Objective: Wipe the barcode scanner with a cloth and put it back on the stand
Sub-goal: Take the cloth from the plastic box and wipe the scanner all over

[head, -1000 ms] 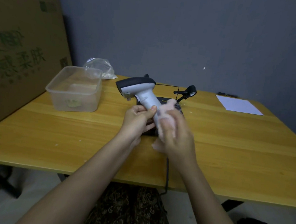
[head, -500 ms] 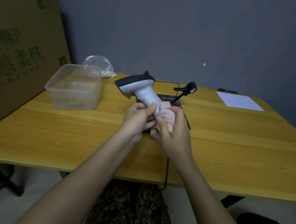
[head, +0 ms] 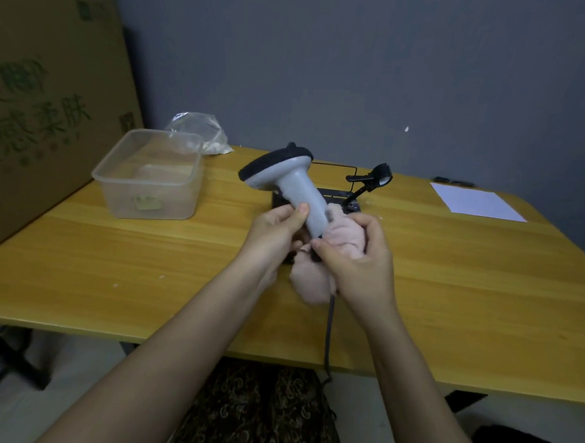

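Observation:
I hold a grey barcode scanner (head: 288, 183) with a black head above the middle of the wooden table (head: 117, 262). My left hand (head: 275, 235) grips the lower part of its handle, thumb on the grey shaft. My right hand (head: 357, 259) presses a pale pink cloth (head: 330, 251) against the bottom of the handle, and part of the cloth hangs below. The black stand (head: 365, 184), with a flat base and a bent arm ending in a ring, sits just behind the scanner. A dark cable (head: 329, 333) runs from the handle over the table's front edge.
A clear plastic tub (head: 150, 175) stands at the left, with a crumpled plastic bag (head: 197, 130) behind it. A large cardboard box (head: 42, 96) leans at the far left. A white sheet of paper (head: 475, 201) lies at the back right.
The scanner has turned so its head points away and to the left. My right hand has slid the cloth down to the handle's base, and more cloth now hangs loose.

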